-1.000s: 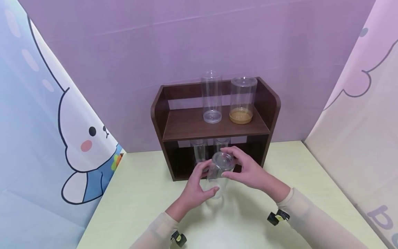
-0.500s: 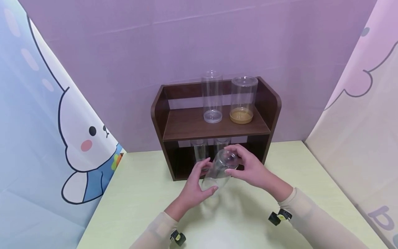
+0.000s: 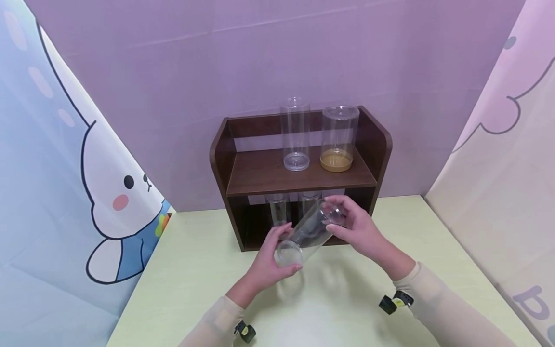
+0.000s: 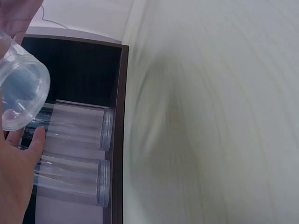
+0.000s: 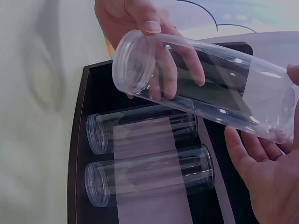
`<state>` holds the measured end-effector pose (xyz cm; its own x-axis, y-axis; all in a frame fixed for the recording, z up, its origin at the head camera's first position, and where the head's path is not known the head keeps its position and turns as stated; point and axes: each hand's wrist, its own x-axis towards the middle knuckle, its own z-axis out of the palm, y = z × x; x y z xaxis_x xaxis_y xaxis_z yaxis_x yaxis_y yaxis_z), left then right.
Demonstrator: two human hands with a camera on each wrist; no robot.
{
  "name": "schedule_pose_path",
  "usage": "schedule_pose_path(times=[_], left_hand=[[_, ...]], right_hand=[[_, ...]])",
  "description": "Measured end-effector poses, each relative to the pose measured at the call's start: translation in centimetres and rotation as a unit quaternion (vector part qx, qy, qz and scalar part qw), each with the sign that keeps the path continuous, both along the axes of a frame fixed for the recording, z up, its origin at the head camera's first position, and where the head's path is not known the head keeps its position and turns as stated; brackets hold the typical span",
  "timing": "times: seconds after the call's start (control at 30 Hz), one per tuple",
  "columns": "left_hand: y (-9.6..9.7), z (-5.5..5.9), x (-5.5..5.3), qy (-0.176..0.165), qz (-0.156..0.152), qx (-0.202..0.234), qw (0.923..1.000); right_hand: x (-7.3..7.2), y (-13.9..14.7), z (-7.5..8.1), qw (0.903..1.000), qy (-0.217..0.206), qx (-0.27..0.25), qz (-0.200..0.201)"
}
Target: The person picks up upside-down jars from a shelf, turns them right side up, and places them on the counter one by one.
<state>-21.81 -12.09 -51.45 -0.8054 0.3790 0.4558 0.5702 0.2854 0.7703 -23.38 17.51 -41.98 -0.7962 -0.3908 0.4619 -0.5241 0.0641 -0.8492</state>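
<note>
Purple backdrop (image 3: 173, 96), one shelf (image 3: 257, 176), four standing jars (image 3: 339, 137), left hand (image 3: 265, 264), right hand (image 3: 362, 232), fingers (image 3: 341, 199) gripping one tilted jar (image 3: 310, 236)

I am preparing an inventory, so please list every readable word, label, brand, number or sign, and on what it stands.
"p" or "b", cannot tell which: purple letter-like mark on the right cloth panel.
A grey shape below it is cut off by the head view's edge: unreadable.
Held jar and other jars: no text visible.
Black wrist devices: any print is too small to read.
</note>
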Motion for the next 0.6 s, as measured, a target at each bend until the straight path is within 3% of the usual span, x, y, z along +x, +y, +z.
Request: schedule_pose_path(times=[0.37,0.6], left_hand=[[0.16,0.08,0.03,-0.045,-0.027,0.08,0.9954],[-0.03,0.19,-0.04,-0.044,-0.027,0.086,0.9949]], right_hand=[[-0.21,0.5,-0.41,0.998,-0.018,-0.061,0.001],[-0.36,1.02,-0.76,0.9977,-0.025,-0.061,0.017]])
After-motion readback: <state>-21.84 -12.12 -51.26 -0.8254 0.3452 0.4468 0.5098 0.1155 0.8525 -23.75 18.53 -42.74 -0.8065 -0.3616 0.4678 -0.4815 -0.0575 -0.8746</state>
